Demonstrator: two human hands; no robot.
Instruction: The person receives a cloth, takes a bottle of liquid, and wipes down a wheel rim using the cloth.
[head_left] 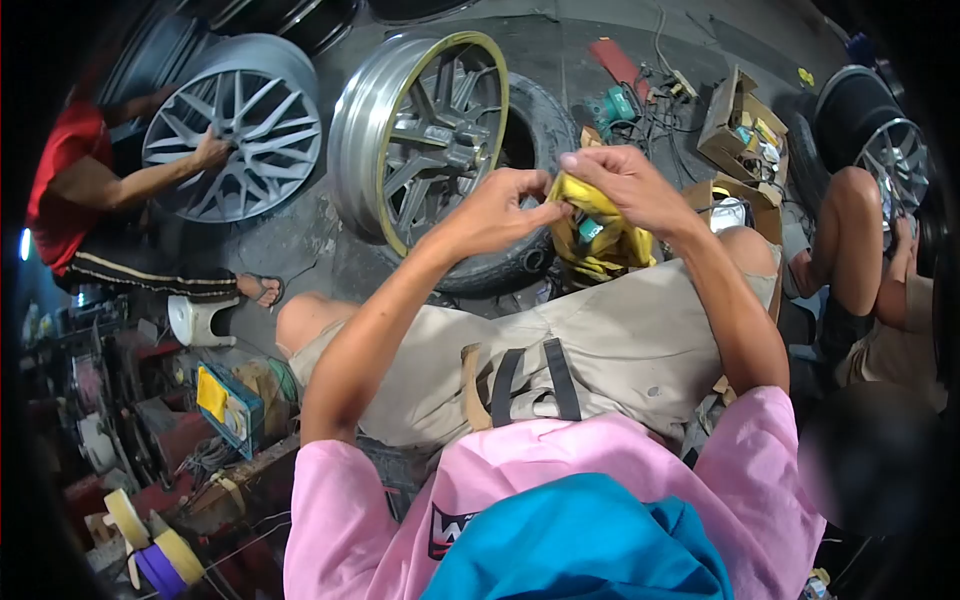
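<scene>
Between my knees is a bundle of yellow crumpled, flexible material (603, 248), with something small and teal showing in its folds. I cannot make out exactly what it is. My right hand (632, 186) grips its upper end, fingers bent over the top. Thumb and fingertips of my left hand (508, 208) pinch its left edge. Just beyond my left hand stands a silver alloy wheel (440, 145), tilted, with a yellow band around its rim edge. It leans over a black tyre (535, 115) lying on the floor.
At left a person in a red shirt (75, 165) handles a grey multi-spoke wheel (240, 150). A teal power tool (615, 106), cables and cardboard boxes (735, 125) lie at right. Another person's bent knee (852, 195) is at far right. Tape rolls (165, 560) sit lower left.
</scene>
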